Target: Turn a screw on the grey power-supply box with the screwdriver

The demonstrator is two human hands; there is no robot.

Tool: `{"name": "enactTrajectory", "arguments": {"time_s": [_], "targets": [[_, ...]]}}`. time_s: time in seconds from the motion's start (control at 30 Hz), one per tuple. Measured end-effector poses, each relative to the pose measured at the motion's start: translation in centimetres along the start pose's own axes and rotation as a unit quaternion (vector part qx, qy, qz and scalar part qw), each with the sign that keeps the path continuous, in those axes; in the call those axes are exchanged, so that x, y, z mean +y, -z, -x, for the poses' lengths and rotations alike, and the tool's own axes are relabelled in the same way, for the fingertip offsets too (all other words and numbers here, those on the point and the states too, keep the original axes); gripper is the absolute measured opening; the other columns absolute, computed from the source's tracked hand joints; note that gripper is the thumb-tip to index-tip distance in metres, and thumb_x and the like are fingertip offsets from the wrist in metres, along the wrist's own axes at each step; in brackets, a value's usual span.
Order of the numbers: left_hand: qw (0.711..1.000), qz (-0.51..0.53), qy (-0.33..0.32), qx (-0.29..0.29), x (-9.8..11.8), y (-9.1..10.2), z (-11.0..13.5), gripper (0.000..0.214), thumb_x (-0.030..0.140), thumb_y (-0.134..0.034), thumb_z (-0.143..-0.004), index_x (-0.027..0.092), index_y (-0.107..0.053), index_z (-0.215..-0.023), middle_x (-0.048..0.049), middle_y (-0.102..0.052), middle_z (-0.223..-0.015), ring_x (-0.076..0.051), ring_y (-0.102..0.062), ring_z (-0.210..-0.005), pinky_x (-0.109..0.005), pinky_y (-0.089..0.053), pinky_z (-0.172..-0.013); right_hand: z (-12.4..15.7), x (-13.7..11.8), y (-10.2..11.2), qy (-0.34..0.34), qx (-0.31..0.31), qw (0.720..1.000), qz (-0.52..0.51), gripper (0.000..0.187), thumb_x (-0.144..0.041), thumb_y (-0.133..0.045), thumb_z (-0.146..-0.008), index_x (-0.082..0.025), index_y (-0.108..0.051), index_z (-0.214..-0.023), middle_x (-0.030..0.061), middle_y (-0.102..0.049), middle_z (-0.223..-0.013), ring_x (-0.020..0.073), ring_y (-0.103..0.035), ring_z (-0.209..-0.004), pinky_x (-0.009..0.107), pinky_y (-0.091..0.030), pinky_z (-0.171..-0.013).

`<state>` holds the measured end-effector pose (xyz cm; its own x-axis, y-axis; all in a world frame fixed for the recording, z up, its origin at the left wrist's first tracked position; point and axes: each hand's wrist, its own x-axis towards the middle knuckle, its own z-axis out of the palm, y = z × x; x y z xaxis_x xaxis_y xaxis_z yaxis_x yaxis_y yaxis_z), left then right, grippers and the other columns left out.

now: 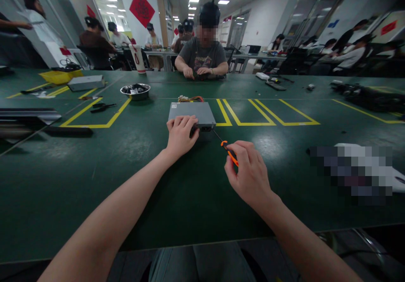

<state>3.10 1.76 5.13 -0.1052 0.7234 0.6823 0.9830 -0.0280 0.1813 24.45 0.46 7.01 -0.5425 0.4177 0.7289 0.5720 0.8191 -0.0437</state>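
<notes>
A grey metal computer power supply (202,112) lies flat on the green table, with its socket side toward me and a bundle of coloured wires (191,99) behind it. My left hand (182,132) grips its front left part, fingers curled over the top and thumb at the front face. In my right hand (248,168) is an orange and black screwdriver (230,152), pinched by the handle. Its thin shaft points up and left, and the tip is at the front right corner of the power supply. Whether the tip sits in a screw is too small to tell.
Beyond the wires, yellow tape marks the table (142,231). A metal bowl (135,91) of dark parts, a grey box (86,82) and a yellow tray (60,76) stand at left. A blurred pale object (363,168) lies at right. A person (202,54) sits opposite.
</notes>
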Motion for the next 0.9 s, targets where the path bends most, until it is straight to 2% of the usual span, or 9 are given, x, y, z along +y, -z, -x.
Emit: {"name": "enactTrajectory", "arguments": {"time_s": [0.13,0.2,0.37,0.5,0.57,0.63,0.7,0.77,0.9], "targets": [[1.000,0.004,-0.001,0.000,0.03,0.11,-0.02,0.022,0.028,-0.048,-0.083,0.025,-0.053,-0.103,-0.0027,-0.057,-0.118,-0.024,-0.045,-0.109,-0.042,-0.025,-0.088,0.21,0.13,0.03,-0.078,-0.029,0.997,0.000,0.024,-0.024,-0.038,-0.086,-0.016,-0.044,-0.108,0.0100,-0.051,-0.099,0.0174,-0.054,-0.075,0.028,-0.043,-0.053],[1.000,0.004,-0.001,0.001,0.03,0.14,-0.01,0.022,0.028,-0.048,-0.083,0.025,-0.053,-0.103,-0.0026,-0.058,-0.117,-0.024,-0.046,-0.108,-0.042,-0.025,-0.087,0.26,0.06,0.02,-0.092,-0.032,0.995,0.006,0.023,-0.022,-0.035,-0.087,-0.017,-0.042,-0.108,0.0091,-0.051,-0.099,0.0151,-0.053,-0.069,0.025,-0.040,-0.047],[1.000,0.007,-0.004,0.002,-0.01,0.08,-0.01,0.022,0.028,-0.048,-0.082,0.026,-0.053,-0.104,-0.0018,-0.058,-0.117,-0.024,-0.045,-0.109,-0.042,-0.025,-0.087,0.08,-0.03,-0.12,-0.023,-0.003,1.000,0.005,0.026,-0.014,-0.043,-0.080,-0.016,-0.042,-0.106,0.0112,-0.050,-0.100,0.0186,-0.053,-0.080,0.032,-0.046,-0.064],[1.000,0.005,0.001,0.000,0.04,0.02,-0.04,0.023,0.027,-0.048,-0.082,0.026,-0.054,-0.104,-0.0024,-0.058,-0.117,-0.024,-0.045,-0.109,-0.042,-0.025,-0.088,0.04,0.17,-0.22,-0.019,0.004,1.000,0.016,0.023,-0.016,-0.046,-0.078,-0.016,-0.044,-0.101,0.0111,-0.051,-0.098,0.0210,-0.052,-0.085,0.035,-0.045,-0.068],[1.000,0.002,0.002,0.000,0.07,0.03,-0.03,0.022,0.027,-0.048,-0.082,0.025,-0.054,-0.104,-0.0029,-0.058,-0.117,-0.024,-0.045,-0.109,-0.042,-0.025,-0.088,0.08,0.19,-0.18,-0.043,0.000,0.999,0.017,0.022,-0.023,-0.047,-0.081,-0.017,-0.044,-0.102,0.0108,-0.050,-0.099,0.0194,-0.052,-0.081,0.033,-0.045,-0.063],[1.000,0.002,0.001,0.000,0.08,0.05,-0.02,0.022,0.027,-0.048,-0.082,0.025,-0.053,-0.104,-0.0030,-0.058,-0.117,-0.024,-0.045,-0.108,-0.042,-0.025,-0.088,0.13,0.13,-0.10,-0.083,-0.014,0.996,0.018,0.022,-0.028,-0.042,-0.085,-0.017,-0.043,-0.104,0.0098,-0.050,-0.099,0.0166,-0.053,-0.073,0.027,-0.043,-0.052],[1.000,0.004,0.000,0.003,0.06,0.05,0.00,0.022,0.027,-0.049,-0.082,0.026,-0.053,-0.103,-0.0023,-0.058,-0.117,-0.024,-0.045,-0.108,-0.042,-0.025,-0.087,0.15,0.03,-0.03,-0.103,-0.023,0.994,0.016,0.021,-0.027,-0.037,-0.087,-0.017,-0.042,-0.105,0.0089,-0.050,-0.097,0.0141,-0.052,-0.066,0.023,-0.038,-0.044],[1.000,0.005,-0.004,0.008,0.02,0.04,0.00,0.021,0.026,-0.049,-0.082,0.026,-0.053,-0.103,-0.0015,-0.058,-0.117,-0.024,-0.046,-0.108,-0.042,-0.025,-0.087,0.15,-0.04,-0.02,-0.081,-0.016,0.996,0.017,0.020,-0.021,-0.036,-0.087,-0.017,-0.043,-0.105,0.0087,-0.050,-0.096,0.0134,-0.052,-0.066,0.023,-0.039,-0.045],[1.000,0.002,-0.006,0.009,-0.02,0.01,0.01,0.021,0.027,-0.048,-0.083,0.026,-0.052,-0.103,-0.0013,-0.058,-0.117,-0.023,-0.046,-0.107,-0.042,-0.025,-0.087,0.11,0.09,-0.19,-0.011,-0.003,1.000,0.024,0.018,-0.015,-0.044,-0.082,-0.015,-0.045,-0.099,0.0100,-0.050,-0.097,0.0163,-0.052,-0.076,0.030,-0.046,-0.061]]}}
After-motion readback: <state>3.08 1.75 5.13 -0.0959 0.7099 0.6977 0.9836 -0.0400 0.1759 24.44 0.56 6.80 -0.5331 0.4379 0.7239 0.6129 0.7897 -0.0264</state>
